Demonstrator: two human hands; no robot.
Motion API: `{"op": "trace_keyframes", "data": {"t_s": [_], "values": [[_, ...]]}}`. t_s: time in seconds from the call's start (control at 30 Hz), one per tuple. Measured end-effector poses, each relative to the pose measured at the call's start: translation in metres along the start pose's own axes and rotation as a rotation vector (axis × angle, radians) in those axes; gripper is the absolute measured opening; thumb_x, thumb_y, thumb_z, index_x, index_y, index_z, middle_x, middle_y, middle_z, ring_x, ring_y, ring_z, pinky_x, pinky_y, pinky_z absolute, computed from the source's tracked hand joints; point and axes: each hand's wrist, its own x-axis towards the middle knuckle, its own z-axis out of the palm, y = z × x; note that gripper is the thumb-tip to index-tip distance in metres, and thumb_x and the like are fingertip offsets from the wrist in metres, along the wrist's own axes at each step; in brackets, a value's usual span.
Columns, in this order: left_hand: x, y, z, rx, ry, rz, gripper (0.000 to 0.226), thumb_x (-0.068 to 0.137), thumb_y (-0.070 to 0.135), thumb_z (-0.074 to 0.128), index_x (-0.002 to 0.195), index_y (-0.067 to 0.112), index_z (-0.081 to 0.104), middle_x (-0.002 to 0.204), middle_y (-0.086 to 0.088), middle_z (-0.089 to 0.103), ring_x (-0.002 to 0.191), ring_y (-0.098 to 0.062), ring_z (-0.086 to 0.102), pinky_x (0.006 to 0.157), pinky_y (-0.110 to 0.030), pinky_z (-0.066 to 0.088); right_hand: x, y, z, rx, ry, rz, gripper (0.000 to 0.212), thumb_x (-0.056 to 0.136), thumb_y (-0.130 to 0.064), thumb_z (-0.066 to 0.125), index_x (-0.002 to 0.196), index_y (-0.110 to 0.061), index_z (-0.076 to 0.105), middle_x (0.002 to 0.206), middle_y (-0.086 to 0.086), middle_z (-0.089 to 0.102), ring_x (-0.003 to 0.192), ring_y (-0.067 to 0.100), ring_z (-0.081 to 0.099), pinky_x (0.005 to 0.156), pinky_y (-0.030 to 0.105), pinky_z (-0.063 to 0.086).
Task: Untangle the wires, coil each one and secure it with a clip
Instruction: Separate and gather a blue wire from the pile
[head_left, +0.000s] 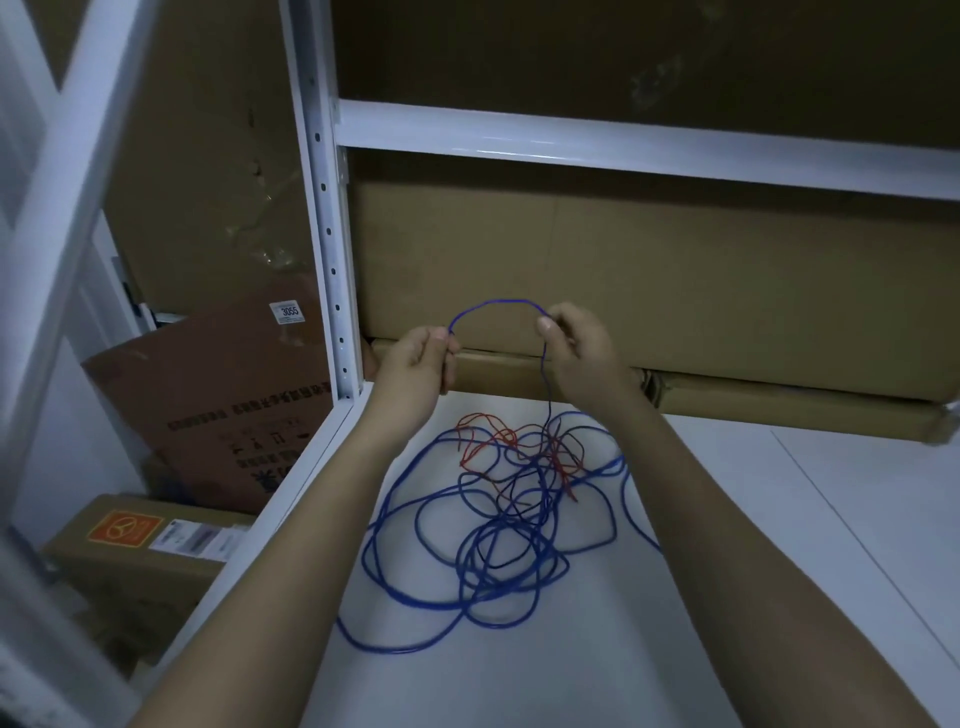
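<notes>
A tangle of blue wire (483, 551) lies in loose loops on the white shelf (727, 519), mixed with a thinner red wire (485, 434) toward the back. Both hands are raised above the pile. My left hand (418, 364) pinches one end of a short blue arc of wire. My right hand (576, 345) pinches the other side of that arc between thumb and fingers. From the right hand a dark blue strand hangs straight down into the tangle. No clip is visible.
Cardboard boxes (675, 291) fill the back of the shelf under a white crossbar (623, 143). A perforated white upright (332, 234) stands at the left. More boxes (218, 395) lie on the floor beyond the shelf's left edge.
</notes>
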Motion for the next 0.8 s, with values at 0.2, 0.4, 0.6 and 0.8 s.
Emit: {"op": "trace_keyframes", "data": {"t_s": [0.2,0.4,0.6,0.8], "values": [[-0.019,-0.021,-0.001,-0.165,-0.091,-0.06,0.032,0.103,0.014,0.038,0.077,0.011,0.057,0.061,0.009,0.057,0.072,-0.007,0.059,0.075,-0.017,0.047,-0.026,-0.011,0.006,0.026,0.324,-0.064,0.026,0.1,-0.024,0.043,0.083,-0.017,0.062,0.07,-0.004,0.057,0.081,0.012,0.045,0.066,0.022,0.033],[-0.036,-0.023,-0.002,-0.183,-0.092,-0.036,0.03,0.103,0.015,0.038,0.083,0.008,0.059,0.06,0.001,0.051,0.059,-0.004,0.055,0.071,-0.008,0.045,-0.021,0.003,0.032,0.203,0.113,0.204,0.029,0.102,-0.025,0.044,0.087,-0.006,0.06,0.069,0.01,0.044,0.064,0.019,0.039,0.057,0.028,0.03],[-0.038,-0.019,-0.011,-0.438,-0.043,-0.124,0.035,0.105,0.018,0.029,0.078,0.007,0.049,0.049,0.005,0.048,0.048,-0.007,0.042,0.059,-0.013,0.041,-0.048,0.015,0.061,-0.399,-0.098,-0.05,0.028,0.101,-0.032,0.043,0.094,-0.02,0.068,0.068,-0.001,0.057,0.062,0.02,0.05,0.054,0.027,0.028],[-0.037,-0.033,-0.012,-0.422,0.03,-0.183,0.031,0.106,0.017,0.029,0.092,0.006,0.054,0.078,0.001,0.075,0.066,-0.009,0.068,0.067,-0.015,0.051,-0.087,0.016,0.082,-0.47,-0.265,-0.498,0.011,0.085,-0.017,0.06,0.085,-0.014,0.07,0.058,0.005,0.06,0.047,0.026,0.055,0.037,0.024,0.034]]}}
